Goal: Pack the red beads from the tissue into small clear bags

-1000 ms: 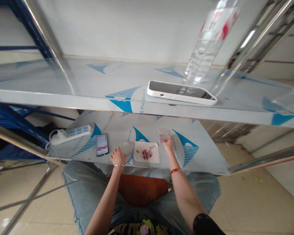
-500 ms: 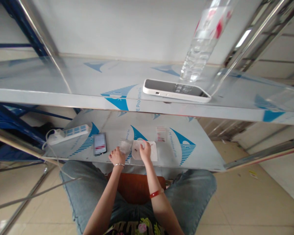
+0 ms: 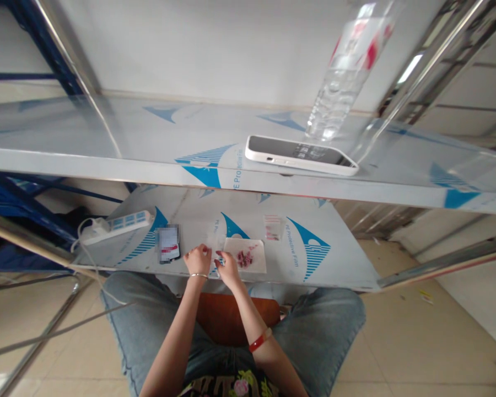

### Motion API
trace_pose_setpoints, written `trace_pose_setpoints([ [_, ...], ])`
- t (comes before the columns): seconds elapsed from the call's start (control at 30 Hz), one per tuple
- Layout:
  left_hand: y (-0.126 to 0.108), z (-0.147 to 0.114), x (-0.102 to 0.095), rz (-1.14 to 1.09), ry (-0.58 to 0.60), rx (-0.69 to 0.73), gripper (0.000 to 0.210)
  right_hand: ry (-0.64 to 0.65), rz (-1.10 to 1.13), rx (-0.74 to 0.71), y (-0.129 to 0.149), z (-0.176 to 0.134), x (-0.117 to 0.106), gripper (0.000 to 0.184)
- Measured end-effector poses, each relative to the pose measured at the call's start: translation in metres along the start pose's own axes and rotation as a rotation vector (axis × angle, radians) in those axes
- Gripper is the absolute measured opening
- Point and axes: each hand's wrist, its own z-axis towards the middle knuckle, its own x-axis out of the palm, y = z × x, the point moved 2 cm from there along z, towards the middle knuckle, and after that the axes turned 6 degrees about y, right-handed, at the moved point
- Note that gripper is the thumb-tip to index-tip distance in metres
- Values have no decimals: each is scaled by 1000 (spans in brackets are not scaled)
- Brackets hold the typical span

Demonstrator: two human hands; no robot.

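The left hand (image 3: 198, 259) seems to pinch a clear bag (image 3: 216, 241), likely steadying it, just left of white paper (image 3: 258, 267) bearing dark-red bits (image 3: 244, 258), while the right hand (image 3: 228, 269) curls close, its grip unclear to me.

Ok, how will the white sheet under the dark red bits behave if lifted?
The white sheet looks thin and flat, so probably light and floppy. The dark red bits sit clustered on top, seemingly loose, so they may slide off if it tilts.
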Motion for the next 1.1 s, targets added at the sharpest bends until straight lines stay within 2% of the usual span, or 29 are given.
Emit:
trace_pose_setpoints([
  [0.1, -9, 2, -9, -259, 38, 70, 23, -6, 66, -8, 4, 2, -6, 30],
  [0.2, -14, 2, -12, -412, 19, 125, 25, -10, 59, -37, 15, 3, -15, 23],
  [0.3, -16, 2, -10, -491, 29, 139, 24, -29, -25, -37, 23, 4, -25, 17],
  [0.47, -16, 3, -8, -583, 68, 129, 20, -9, -194, -85, 29, 2, -33, 27],
  [0.53, -16, 3, -10, -608, 56, 119, 20, 7, -230, -112, 30, 2, -33, 24],
  [0.63, -15, 4, -12, -635, 46, 99, 22, 5, -236, -120, 31, 1, -32, 19],
  [0.83, -8, 11, -12, -833, 89, 106, 29, -16, -167, -100, 26, 4, -31, 24],
  [0.93, 3, 19, -8, -945, 88, 40, 28, -77, -172, -47, 17, 6, -34, 24],
  [1.03, 18, 27, -4, -895, 123, -13, 22, -179, -128, -12, 9, 9, -38, 23],
  [1.1, 27, 29, 0, -730, 165, -36, 15, -234, -53, 6, 5, 10, -40, 23],
])
